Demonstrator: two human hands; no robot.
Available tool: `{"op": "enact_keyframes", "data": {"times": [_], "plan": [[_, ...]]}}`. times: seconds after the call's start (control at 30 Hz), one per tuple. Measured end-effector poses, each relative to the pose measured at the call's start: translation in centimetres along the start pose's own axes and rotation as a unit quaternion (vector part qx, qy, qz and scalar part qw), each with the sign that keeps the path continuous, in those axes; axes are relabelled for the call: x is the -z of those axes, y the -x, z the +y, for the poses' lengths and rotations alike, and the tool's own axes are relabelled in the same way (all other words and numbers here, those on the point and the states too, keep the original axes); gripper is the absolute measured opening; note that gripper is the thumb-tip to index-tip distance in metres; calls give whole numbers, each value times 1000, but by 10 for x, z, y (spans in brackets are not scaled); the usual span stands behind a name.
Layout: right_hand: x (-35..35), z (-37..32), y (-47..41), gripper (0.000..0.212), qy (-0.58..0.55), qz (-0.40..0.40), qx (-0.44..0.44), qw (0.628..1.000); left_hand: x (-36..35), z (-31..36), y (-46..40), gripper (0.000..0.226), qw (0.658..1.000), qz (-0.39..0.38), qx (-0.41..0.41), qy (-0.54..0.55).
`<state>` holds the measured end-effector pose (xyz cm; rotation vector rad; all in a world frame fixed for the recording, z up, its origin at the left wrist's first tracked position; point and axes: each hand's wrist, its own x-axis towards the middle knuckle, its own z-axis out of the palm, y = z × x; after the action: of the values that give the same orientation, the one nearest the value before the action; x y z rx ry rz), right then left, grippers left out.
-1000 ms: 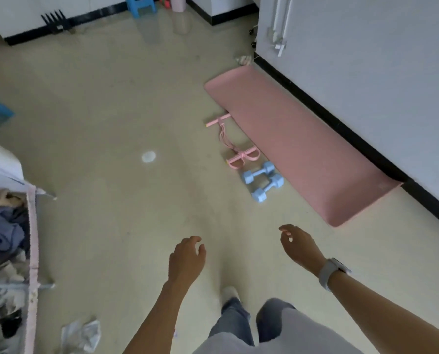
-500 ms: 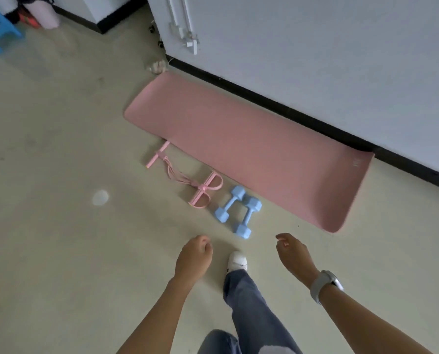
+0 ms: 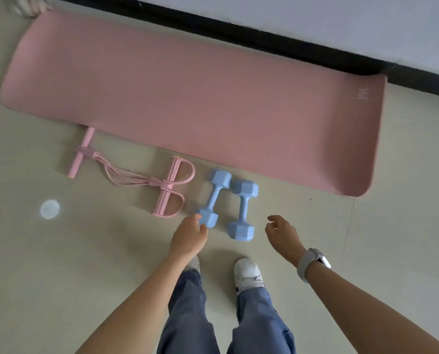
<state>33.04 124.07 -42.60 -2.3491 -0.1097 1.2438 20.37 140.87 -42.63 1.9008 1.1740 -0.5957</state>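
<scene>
– Left hand (image 3: 189, 238) first: what is it doing?
– It hangs low at the centre of the frame, fingers loosely curled, gripping nothing. Its fingertips sit right at the near head of the left light-blue dumbbell (image 3: 214, 200). Whether they touch it, I cannot tell.
– And the right hand (image 3: 282, 236)?
– Just right of centre, relaxed too, fingers half bent and empty, with a white wristwatch (image 3: 313, 264) on its wrist. It is near the right light-blue dumbbell (image 3: 242, 209) but apart from it.
– Where do the two weights lie?
– Side by side on the pale tiled floor (image 3: 60, 277), mid-frame and almost parallel. Their far heads are just short of the long edge of the flat pink foam exercise mat (image 3: 187, 98). That mat spans the upper half of the frame along a black skirting board (image 3: 264, 44).
– Anything else?
– A pink pedal resistance band (image 3: 168, 186) lies just left of the dumbbells. A round white spot (image 3: 49, 209) is at the left, and a white shoe (image 3: 248, 273) under blue trousers (image 3: 259, 323) at bottom centre.
</scene>
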Motion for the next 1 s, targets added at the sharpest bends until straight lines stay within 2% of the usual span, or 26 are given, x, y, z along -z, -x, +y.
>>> {"op": "enact_keyframes", "data": {"times": [0.23,0.33,0.47,0.57,0.67,0.83,1.0], "plan": [[-119,52,-175,49,-31,7,-46,998,-84,-53,-189,40,991,13,-81,-105],[-156,79,-234,42,-49,18,-46,998,-119,-66,-255,50,987,3,-97,-125],[-182,102,-280,30,-141,-8,-51,989,-153,-77,-305,42,994,-2,-81,-79],[-181,106,-293,10,-217,-34,-52,974,-158,-82,-323,34,999,-28,-35,-14],[-177,106,-290,13,-234,-39,-56,970,-157,-82,-325,31,998,-50,-18,18],[-172,120,-269,17,-270,-25,-88,958,-153,-87,-300,7,995,-58,16,74],[-152,125,-218,14,-287,-8,-108,952,-140,-79,-246,7,995,-60,20,71]]}}
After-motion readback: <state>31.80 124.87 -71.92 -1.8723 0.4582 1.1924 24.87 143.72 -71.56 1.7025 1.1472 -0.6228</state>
